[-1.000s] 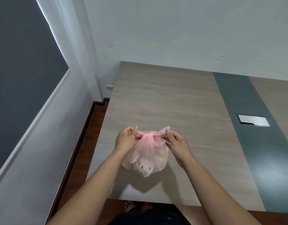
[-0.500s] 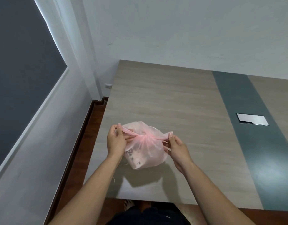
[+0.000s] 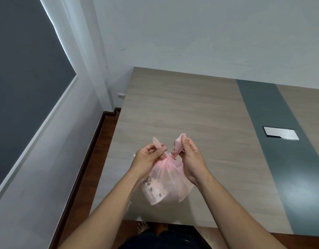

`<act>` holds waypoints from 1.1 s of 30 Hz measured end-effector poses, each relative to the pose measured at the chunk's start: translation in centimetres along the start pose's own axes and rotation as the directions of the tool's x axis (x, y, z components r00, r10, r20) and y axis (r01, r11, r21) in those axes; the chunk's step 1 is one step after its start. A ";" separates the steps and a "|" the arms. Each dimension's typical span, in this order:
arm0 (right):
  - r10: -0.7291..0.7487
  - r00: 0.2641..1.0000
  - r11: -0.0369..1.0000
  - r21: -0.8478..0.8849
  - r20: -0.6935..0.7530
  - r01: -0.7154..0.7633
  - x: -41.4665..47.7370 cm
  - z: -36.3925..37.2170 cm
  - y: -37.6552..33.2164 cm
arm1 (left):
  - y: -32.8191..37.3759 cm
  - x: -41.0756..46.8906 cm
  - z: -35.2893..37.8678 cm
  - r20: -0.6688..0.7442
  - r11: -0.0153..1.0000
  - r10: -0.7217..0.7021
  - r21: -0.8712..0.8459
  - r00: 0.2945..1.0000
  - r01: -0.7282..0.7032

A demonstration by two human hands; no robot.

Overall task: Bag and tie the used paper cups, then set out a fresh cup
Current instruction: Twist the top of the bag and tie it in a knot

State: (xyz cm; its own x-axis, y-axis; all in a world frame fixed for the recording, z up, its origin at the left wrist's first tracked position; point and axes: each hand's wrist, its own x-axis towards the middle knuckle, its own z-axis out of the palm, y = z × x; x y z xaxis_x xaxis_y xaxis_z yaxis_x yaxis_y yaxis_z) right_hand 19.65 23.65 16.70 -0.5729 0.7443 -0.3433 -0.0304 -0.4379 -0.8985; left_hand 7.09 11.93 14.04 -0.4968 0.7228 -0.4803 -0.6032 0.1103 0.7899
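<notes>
A translucent pink plastic bag (image 3: pixel 168 184) hangs over the near part of the wooden table (image 3: pixel 182 112), with crumpled patterned paper cups showing faintly inside. Its neck is gathered into a knot between my hands. My left hand (image 3: pixel 147 159) pinches the left handle, which sticks up. My right hand (image 3: pixel 190 157) pinches the right handle, also pointing up. The bag's bottom looks just above or lightly on the tabletop; I cannot tell which. No fresh cup is in view.
A dark grey strip (image 3: pixel 273 141) runs along the table, with a silver cable hatch (image 3: pixel 281 135) set in it at the right. White walls stand behind and to the left, beside a dark window panel (image 3: pixel 20 78). Brown floor (image 3: pixel 99 150) lies left of the table.
The handles, pulled out sideways before, now point upward with my hands closer together above the knot. The bag hangs more upright and nearer to me.
</notes>
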 end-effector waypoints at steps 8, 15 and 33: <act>0.191 0.980 0.975 0.100 0.061 -0.197 -0.9 0.0 -1.2 | 0.1 -1.3 0.7 -0.012 0.830 0.209 0.531 0.978 -0.171; 0.156 0.988 0.987 -0.039 0.016 -0.155 -0.8 -0.2 -0.8 | -0.3 -1.9 1.4 0.169 0.809 0.150 0.546 0.974 -0.219; -0.200 0.976 0.839 -0.501 0.082 0.214 -1.3 -0.8 2.2 | 0.4 -0.9 1.4 -0.065 0.970 0.159 0.194 0.985 -0.144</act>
State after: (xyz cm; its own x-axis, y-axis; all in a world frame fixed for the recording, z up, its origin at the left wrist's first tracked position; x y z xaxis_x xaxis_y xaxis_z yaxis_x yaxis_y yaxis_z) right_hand 20.96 22.10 14.93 -0.6202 0.7730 -0.1333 0.2625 0.0445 -0.9639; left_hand 8.17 12.28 15.27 -0.6257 0.6855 -0.3723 -0.3929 0.1353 0.9096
